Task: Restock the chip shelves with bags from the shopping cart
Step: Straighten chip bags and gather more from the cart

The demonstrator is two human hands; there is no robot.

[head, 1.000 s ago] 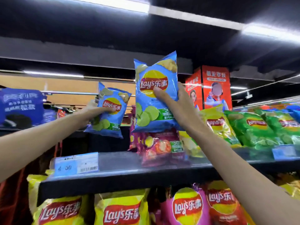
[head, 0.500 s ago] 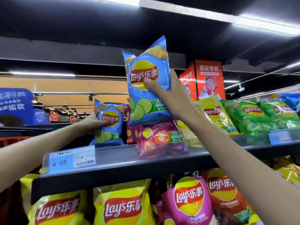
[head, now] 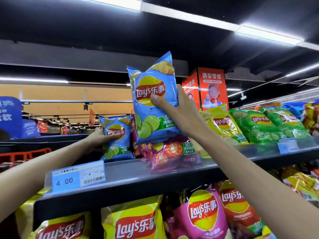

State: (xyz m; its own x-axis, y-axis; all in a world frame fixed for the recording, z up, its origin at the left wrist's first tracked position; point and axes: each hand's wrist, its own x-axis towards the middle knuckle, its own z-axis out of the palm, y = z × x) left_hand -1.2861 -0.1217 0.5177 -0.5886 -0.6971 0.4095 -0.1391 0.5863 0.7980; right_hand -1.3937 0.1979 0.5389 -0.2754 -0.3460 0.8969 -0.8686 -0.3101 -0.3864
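Note:
Two blue Lay's lime chip bags are up at the top shelf (head: 155,176). My left hand (head: 101,138) grips the smaller-looking blue bag (head: 116,137), which stands upright on the shelf at the left end of the row. My right hand (head: 179,112) holds the second blue bag (head: 152,100) upright in the air, above the purple tomato bags (head: 170,152) that lie on the shelf. The shopping cart is out of view.
Yellow (head: 222,125) and green bags (head: 257,125) fill the shelf to the right. A price tag reading 4.00 (head: 78,177) sits on the shelf lip. Yellow, pink and red bags hang below (head: 203,213). An orange sign box (head: 211,88) stands behind.
My left hand has lowered its blue bag from the air onto the shelf and stood it upright. The right hand still holds its bag raised above the purple bags.

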